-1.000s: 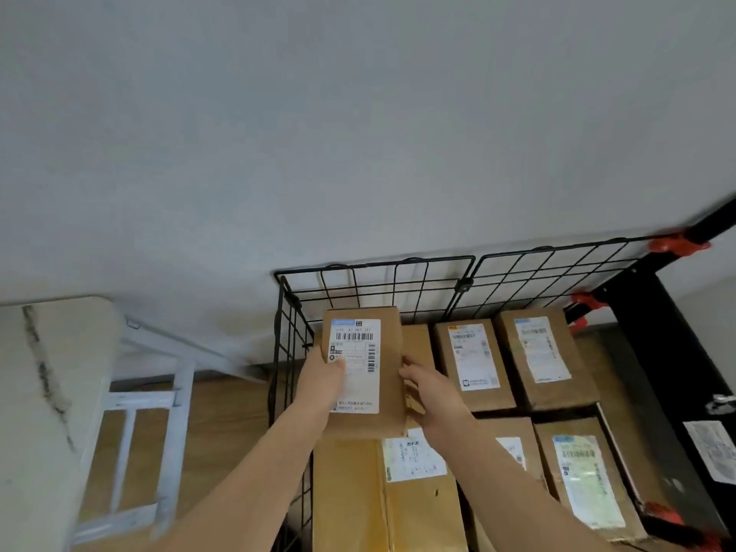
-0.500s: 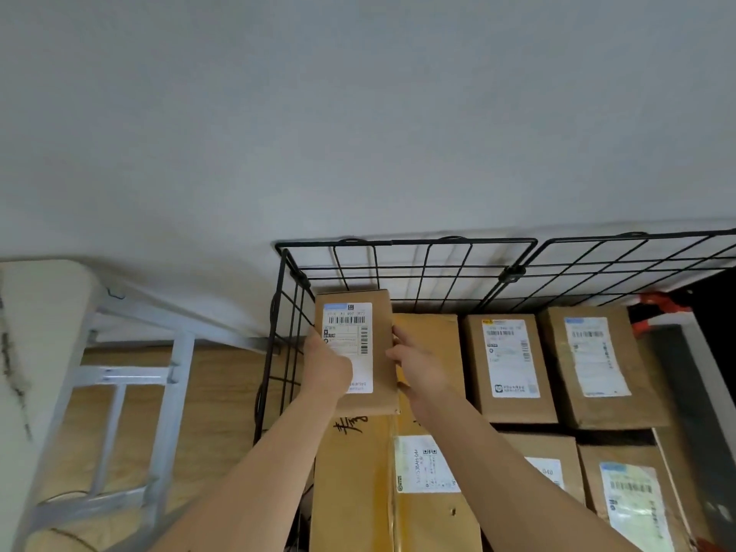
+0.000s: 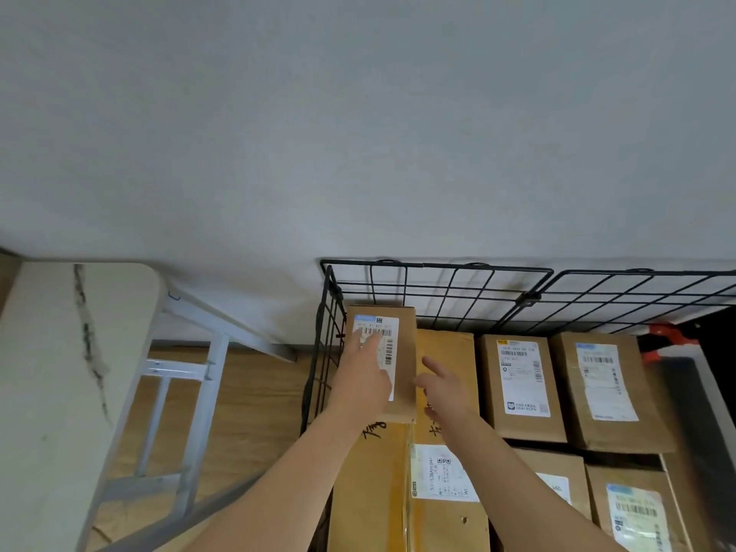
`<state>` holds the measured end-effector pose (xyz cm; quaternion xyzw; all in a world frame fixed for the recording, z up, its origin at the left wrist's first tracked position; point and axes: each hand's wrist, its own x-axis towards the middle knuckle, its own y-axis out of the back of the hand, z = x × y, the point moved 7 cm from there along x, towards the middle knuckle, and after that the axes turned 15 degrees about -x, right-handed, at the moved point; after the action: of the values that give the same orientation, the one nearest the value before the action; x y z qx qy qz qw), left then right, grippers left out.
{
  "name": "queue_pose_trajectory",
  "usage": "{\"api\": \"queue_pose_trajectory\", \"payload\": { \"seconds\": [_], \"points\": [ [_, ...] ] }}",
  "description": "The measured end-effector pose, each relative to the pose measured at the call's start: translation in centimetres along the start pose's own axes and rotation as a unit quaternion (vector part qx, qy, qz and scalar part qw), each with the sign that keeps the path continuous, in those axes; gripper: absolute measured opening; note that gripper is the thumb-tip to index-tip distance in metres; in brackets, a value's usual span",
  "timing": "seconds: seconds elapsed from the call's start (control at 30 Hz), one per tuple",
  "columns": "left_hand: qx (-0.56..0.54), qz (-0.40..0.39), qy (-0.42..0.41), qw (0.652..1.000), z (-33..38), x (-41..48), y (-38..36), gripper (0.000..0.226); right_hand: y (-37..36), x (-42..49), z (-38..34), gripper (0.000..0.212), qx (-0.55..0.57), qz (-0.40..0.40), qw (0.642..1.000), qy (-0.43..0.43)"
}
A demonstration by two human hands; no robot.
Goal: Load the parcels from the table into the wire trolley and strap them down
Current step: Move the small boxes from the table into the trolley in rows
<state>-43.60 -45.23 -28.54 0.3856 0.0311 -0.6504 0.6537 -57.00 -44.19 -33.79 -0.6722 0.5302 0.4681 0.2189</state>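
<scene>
Pressing my left grip (image 3: 364, 378) flat on the small parcel (image 3: 406, 352), I keep the fingers straight across its white label, with the forefinger up by the barcode and nothing curled round the box. The parcel lies label-up in the far left corner of the wire trolley (image 3: 527, 298), close against the trolley's left mesh wall and just short of its back panel. It rests on top of a long brown box (image 3: 370, 492) that runs along the trolley's left side.

My right grip (image 3: 444, 390) hovers inside the trolley just right of the small parcel, fingers apart and loose, holding nothing. I cannot tell whether its thumb touches the parcel's edge. Beneath that grip is a yellowish box (image 3: 448, 348).

Further toward the trolley's right, two labelled boxes (image 3: 521, 420) stand side by side along the back panel, with more labelled boxes (image 3: 637, 511) nearer the trolley's front. An orange clamp (image 3: 669, 336) shows at the trolley's far right end. Outside the trolley's left wall stands the counter (image 3: 59, 392) on its white metal legs (image 3: 191, 412).
</scene>
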Motion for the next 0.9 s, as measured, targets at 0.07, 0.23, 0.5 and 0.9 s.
{"api": "queue_pose_trajectory", "payload": {
  "seconds": [0.07, 0.23, 0.5, 0.9],
  "points": [
    [0.010, -0.035, -0.019, 0.999, 1.4, -0.9, 0.4, 0.055, 0.2, -1.1, -0.4, 0.050, -0.017, 0.004, 1.000, 0.007],
    [-0.001, -0.044, -0.068, 0.997, 5.4, -3.7, 3.6, 0.046, 0.8, -5.5, -2.8, 0.041, -0.048, 0.028, 0.997, 0.044],
    [0.002, -0.035, -0.169, 0.985, 8.9, -10.6, 11.9, 0.043, 0.4, -15.4, -7.6, 0.022, 0.022, 0.083, 0.987, 0.139],
    [-0.067, 0.071, -0.229, 0.969, 2.7, -23.0, 30.3, 0.038, -13.5, -29.3, -12.0, 0.024, 0.082, 0.065, 0.969, 0.223]
  ]
}}
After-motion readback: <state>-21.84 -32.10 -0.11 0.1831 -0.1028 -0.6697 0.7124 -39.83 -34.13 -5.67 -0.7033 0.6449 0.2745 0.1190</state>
